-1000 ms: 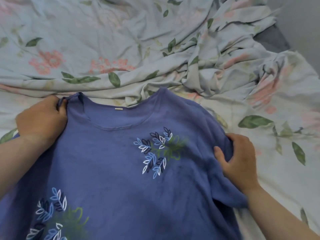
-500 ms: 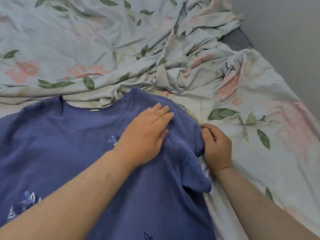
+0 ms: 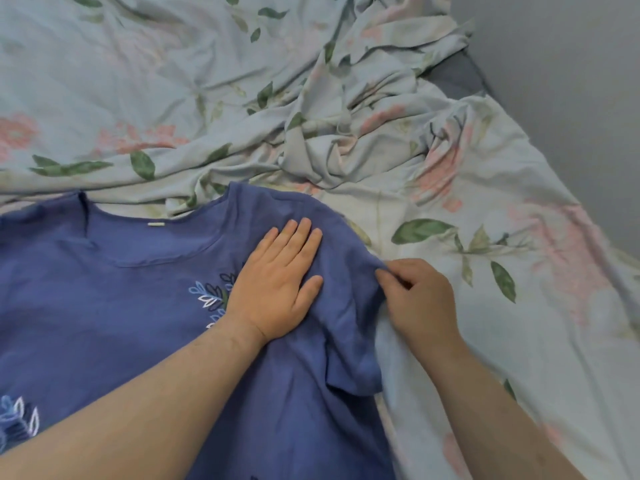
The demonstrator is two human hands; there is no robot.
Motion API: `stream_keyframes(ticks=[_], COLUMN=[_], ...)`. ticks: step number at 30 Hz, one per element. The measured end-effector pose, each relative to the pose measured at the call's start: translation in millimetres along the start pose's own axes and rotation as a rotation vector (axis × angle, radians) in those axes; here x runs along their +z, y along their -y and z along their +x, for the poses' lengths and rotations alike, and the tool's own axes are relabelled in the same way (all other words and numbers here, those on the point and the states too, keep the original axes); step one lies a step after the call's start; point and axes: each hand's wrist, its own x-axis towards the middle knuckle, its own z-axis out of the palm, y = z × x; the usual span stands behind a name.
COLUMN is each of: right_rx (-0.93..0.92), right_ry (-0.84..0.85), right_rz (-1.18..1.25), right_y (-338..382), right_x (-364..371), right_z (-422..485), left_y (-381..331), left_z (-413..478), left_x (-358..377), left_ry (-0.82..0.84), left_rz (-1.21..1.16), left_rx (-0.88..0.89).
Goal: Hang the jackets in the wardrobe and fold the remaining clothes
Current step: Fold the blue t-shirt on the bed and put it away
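Blue-violet knit, soft and faintly creased: our T-shirt [image 3: 145, 306] lies front-up on the bed, round neckline toward the far side, white and blue leaf prints on the chest and lower left. Our left hand [image 3: 277, 289] rests flat on the right shoulder, fingers straight and together. Our right hand [image 3: 420, 301] pinches the short sleeve's edge (thumb hidden behind the curled fingers). Beneath, the floral bedsheet [image 3: 519, 341] lies smooth; a matching duvet [image 3: 242, 98] bunches in rumpled folds beyond.
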Motion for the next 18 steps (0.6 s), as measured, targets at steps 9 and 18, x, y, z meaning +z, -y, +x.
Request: stream_keyframes(ticks=[9, 18], right_rx=[0.796, 0.422], right_ry=[-0.097, 0.122], right_rz=[0.798, -0.065], right_y=[2.0, 20.4], right_x=[-13.8, -7.8], right_z=[63.5, -18.2], left_y=[-0.8, -1.8], left_z=[3.6, 3.9], left_x=[5.3, 5.3], left_ry=[0.055, 0.055], left_rz=[0.023, 0.010], left_rx=[-0.014, -0.029])
